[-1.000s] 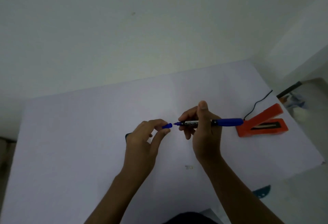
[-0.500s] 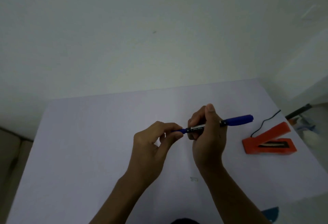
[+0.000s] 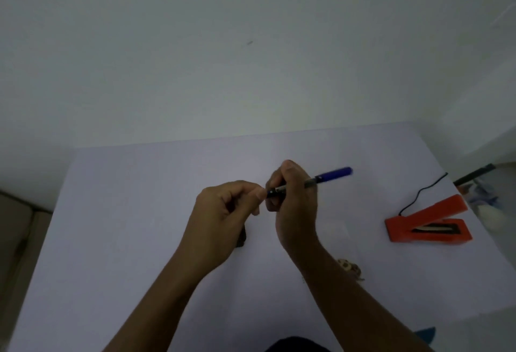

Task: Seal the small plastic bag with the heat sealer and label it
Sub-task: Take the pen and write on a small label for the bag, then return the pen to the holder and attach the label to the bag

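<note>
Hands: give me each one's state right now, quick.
Left hand: fingers pinch the marker at its near end.
Right hand: fingers curled round the marker barrel.

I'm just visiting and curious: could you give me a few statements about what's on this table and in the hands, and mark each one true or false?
1. The right hand grips a marker with a blue end. True.
2. The orange heat sealer is pressed shut. False: its upper arm stands raised, so it is open.
3. The left hand meets the marker's near tip, fingers pinched there. True.
4. The heat sealer lies between the two hands. False: it lies on the white table off to the right of both hands.
5. A black cord runs from the heat sealer. True.
</note>
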A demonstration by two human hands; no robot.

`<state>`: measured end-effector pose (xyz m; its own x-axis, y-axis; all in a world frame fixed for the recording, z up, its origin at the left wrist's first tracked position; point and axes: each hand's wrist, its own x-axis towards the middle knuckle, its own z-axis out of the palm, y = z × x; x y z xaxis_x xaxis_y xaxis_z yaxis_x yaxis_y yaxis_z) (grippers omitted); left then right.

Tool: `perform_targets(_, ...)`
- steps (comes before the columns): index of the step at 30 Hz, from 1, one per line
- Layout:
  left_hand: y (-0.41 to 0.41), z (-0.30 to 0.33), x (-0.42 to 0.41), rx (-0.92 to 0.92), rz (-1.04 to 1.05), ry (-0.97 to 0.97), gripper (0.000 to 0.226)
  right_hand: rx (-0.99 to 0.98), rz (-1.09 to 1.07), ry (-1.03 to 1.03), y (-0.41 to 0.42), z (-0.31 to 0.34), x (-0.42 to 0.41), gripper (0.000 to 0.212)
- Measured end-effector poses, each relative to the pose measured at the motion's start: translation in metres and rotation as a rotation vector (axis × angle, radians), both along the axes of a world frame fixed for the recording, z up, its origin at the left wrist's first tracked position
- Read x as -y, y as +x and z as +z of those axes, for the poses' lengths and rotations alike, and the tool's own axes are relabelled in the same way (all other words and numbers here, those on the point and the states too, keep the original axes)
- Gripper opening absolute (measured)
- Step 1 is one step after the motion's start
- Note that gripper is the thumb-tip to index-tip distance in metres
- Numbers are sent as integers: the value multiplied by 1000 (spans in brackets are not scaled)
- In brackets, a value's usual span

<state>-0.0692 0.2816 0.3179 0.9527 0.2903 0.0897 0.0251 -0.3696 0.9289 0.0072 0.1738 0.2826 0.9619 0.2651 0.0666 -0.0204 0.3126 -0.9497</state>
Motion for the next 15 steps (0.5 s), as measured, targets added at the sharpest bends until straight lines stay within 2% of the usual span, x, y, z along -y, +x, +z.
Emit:
perform_targets(4,9,-36,-36,-137,138,137,15,-444,93,-144,21,-69,-8,40)
perform_targets(6,10,-63,-60,-244,156,237,18,-544,90,-306,24,-108,-4,43)
perform_targets(9,10,-113,-82,-426,139,379,20,-581,97,-591,17,-162,3,33)
perform_targets(11,10,-144,-85,-511,134,391,22,-553,132,-728,8,-192,6,26)
perform_targets(15,13,-191,-78,-619,146,396,26,-510,176,-846,-7,-228,4,22)
